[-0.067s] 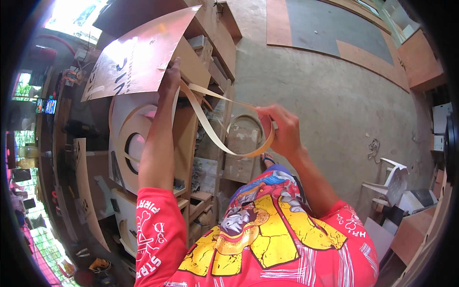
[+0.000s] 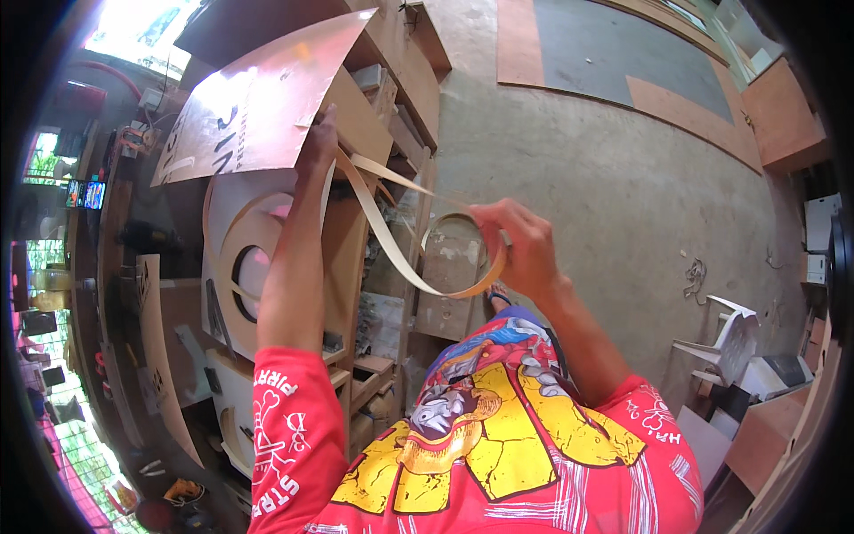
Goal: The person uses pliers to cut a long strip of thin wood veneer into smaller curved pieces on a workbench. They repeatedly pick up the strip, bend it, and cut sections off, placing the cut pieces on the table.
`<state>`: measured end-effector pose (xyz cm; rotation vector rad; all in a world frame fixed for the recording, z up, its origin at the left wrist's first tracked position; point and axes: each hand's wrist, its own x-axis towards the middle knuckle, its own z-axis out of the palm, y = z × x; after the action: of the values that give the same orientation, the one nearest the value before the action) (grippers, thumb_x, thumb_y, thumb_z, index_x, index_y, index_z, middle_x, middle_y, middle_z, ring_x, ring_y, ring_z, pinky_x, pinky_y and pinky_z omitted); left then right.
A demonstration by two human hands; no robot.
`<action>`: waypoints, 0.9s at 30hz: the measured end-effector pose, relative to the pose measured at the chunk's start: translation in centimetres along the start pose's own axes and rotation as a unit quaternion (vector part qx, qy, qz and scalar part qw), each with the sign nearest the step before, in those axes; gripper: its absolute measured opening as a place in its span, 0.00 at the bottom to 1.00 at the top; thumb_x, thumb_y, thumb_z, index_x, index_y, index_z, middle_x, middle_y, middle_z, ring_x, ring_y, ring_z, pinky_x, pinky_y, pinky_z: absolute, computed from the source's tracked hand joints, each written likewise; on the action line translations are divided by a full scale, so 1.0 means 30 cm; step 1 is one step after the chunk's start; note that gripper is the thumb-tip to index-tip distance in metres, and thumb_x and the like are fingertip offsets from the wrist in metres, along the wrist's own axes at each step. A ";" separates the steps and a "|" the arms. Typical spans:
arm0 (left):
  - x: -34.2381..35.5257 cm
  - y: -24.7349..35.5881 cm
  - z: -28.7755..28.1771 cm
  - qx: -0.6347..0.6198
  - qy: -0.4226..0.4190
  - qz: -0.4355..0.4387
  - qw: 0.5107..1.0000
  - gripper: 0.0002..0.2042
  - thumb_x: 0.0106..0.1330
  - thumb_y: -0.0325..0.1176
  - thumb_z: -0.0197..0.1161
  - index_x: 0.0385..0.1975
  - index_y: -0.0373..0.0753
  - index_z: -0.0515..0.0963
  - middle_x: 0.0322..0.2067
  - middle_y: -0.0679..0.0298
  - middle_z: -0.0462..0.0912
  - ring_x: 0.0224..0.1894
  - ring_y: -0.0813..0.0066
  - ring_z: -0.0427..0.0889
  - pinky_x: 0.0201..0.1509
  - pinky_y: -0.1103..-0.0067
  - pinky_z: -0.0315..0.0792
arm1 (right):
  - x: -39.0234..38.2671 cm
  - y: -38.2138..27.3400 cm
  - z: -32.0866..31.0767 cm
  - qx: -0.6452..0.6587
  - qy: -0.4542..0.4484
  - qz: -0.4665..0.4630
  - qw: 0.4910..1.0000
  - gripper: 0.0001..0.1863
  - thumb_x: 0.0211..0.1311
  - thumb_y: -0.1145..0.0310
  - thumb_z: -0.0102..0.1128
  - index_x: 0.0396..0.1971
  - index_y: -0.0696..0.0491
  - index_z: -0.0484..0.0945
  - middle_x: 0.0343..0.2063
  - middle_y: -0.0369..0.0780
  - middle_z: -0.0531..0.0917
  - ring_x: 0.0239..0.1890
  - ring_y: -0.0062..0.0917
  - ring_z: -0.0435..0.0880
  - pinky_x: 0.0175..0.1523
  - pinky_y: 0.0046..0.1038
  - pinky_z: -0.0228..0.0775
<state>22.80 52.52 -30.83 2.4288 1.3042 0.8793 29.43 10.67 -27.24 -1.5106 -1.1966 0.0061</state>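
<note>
Tan edge-banding strip (image 2: 382, 233) stretched between 2 hands
Left hand (image 2: 318, 147) pinches its end against the plywood panel (image 2: 258, 107) to anchor it; right hand (image 2: 520, 245) grips the coil (image 2: 463, 258), keeping it taut

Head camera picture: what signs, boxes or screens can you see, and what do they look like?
Board with lettering: upper left, flat, shiny brown, pale letters, left hand on its edge.
Screens: far left, small, glowing blue.
Printed sheet: centre, pale, leaning on wooden shelves.
Right hand: holds a tan strip roll.
</note>
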 end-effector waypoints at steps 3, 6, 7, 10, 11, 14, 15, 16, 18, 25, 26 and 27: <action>0.015 0.011 0.020 -0.002 -0.037 -0.014 0.999 0.28 0.74 0.58 0.64 0.60 0.39 0.84 0.57 0.49 0.89 0.62 0.49 0.85 0.68 0.61 0.74 | 0.044 -0.059 -0.032 -0.022 -0.035 -0.043 0.998 0.18 0.60 0.86 0.69 0.48 0.54 0.86 0.34 0.43 0.86 0.33 0.34 0.88 0.37 0.32 0.79; 0.053 0.022 0.028 0.022 -0.021 0.004 1.000 0.28 0.75 0.59 0.63 0.58 0.39 0.84 0.54 0.49 0.89 0.61 0.48 0.86 0.68 0.60 0.74 | 0.113 0.000 -0.059 -0.069 0.023 -0.054 0.996 0.18 0.61 0.88 0.69 0.49 0.54 0.87 0.35 0.43 0.87 0.34 0.32 0.89 0.37 0.31 0.80; 0.059 0.019 0.027 0.030 -0.019 0.005 0.999 0.28 0.75 0.59 0.63 0.57 0.39 0.84 0.53 0.49 0.90 0.60 0.47 0.86 0.68 0.59 0.74 | 0.139 0.037 -0.064 -0.086 0.055 -0.052 0.993 0.18 0.61 0.88 0.68 0.49 0.54 0.87 0.35 0.43 0.87 0.34 0.32 0.89 0.37 0.31 0.80; 0.096 0.062 0.035 0.025 -0.018 0.020 0.999 0.29 0.75 0.61 0.62 0.55 0.38 0.85 0.51 0.49 0.90 0.58 0.46 0.87 0.67 0.58 0.74 | 0.128 0.103 -0.034 -0.015 -0.013 -0.035 0.999 0.18 0.62 0.88 0.68 0.49 0.54 0.87 0.35 0.43 0.87 0.36 0.31 0.90 0.38 0.30 0.81; 0.085 0.044 0.038 0.016 -0.005 0.030 0.999 0.30 0.75 0.62 0.61 0.55 0.38 0.84 0.51 0.49 0.90 0.58 0.46 0.87 0.67 0.58 0.74 | 0.146 0.099 -0.042 -0.019 0.020 -0.023 0.999 0.18 0.62 0.88 0.68 0.49 0.54 0.87 0.36 0.43 0.87 0.37 0.30 0.90 0.39 0.29 0.82; 0.096 0.030 0.053 0.042 -0.014 0.000 0.999 0.32 0.74 0.62 0.61 0.61 0.38 0.82 0.57 0.48 0.88 0.62 0.47 0.85 0.71 0.59 0.72 | 0.182 0.076 -0.076 -0.036 0.035 -0.018 0.999 0.17 0.63 0.87 0.68 0.50 0.55 0.87 0.37 0.44 0.87 0.37 0.29 0.91 0.42 0.28 0.84; 0.112 0.031 0.046 0.042 -0.044 0.000 0.998 0.33 0.74 0.62 0.61 0.63 0.38 0.81 0.59 0.48 0.87 0.64 0.48 0.84 0.72 0.59 0.72 | 0.167 0.064 -0.079 -0.046 -0.015 -0.038 0.998 0.17 0.64 0.87 0.67 0.50 0.55 0.87 0.37 0.43 0.87 0.37 0.29 0.91 0.42 0.27 0.84; 0.120 0.032 0.039 0.040 -0.059 -0.003 0.997 0.33 0.74 0.62 0.60 0.64 0.38 0.81 0.60 0.48 0.86 0.65 0.48 0.84 0.73 0.59 0.72 | 0.157 0.051 -0.080 -0.055 -0.066 -0.058 0.995 0.17 0.64 0.87 0.67 0.51 0.55 0.87 0.37 0.43 0.88 0.37 0.28 0.91 0.42 0.27 0.84; 0.128 0.047 0.032 0.036 -0.074 -0.013 0.996 0.33 0.74 0.62 0.60 0.66 0.39 0.80 0.62 0.48 0.85 0.67 0.49 0.83 0.74 0.59 0.71 | 0.181 0.023 -0.088 -0.050 -0.022 -0.069 0.996 0.17 0.64 0.86 0.68 0.51 0.55 0.87 0.38 0.43 0.88 0.37 0.29 0.90 0.40 0.28 0.83; 0.122 0.123 0.000 0.037 -0.108 -0.051 0.992 0.28 0.72 0.53 0.66 0.64 0.41 0.80 0.63 0.51 0.85 0.64 0.48 0.83 0.72 0.58 0.74 | 0.193 -0.085 -0.105 -0.041 -0.032 -0.092 0.994 0.19 0.62 0.84 0.68 0.51 0.51 0.90 0.38 0.43 0.86 0.36 0.34 0.89 0.39 0.32 0.81; 0.129 0.113 -0.004 0.033 -0.114 -0.046 0.992 0.27 0.72 0.53 0.66 0.64 0.41 0.81 0.62 0.51 0.85 0.63 0.48 0.84 0.71 0.58 0.75 | 0.190 -0.088 -0.092 -0.033 -0.058 -0.090 0.994 0.19 0.62 0.84 0.68 0.50 0.51 0.90 0.38 0.43 0.87 0.37 0.33 0.89 0.40 0.32 0.81; 0.138 0.105 -0.006 0.029 -0.120 -0.040 0.992 0.27 0.72 0.53 0.65 0.64 0.42 0.81 0.61 0.52 0.86 0.63 0.48 0.85 0.70 0.58 0.76 | 0.179 -0.088 -0.069 -0.025 -0.083 -0.089 0.992 0.19 0.62 0.84 0.68 0.50 0.52 0.90 0.39 0.42 0.87 0.38 0.32 0.89 0.40 0.32 0.82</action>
<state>26.53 54.12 -27.58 2.4163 1.3414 0.5174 31.51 12.24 -21.46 -1.4640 -1.4706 -0.0176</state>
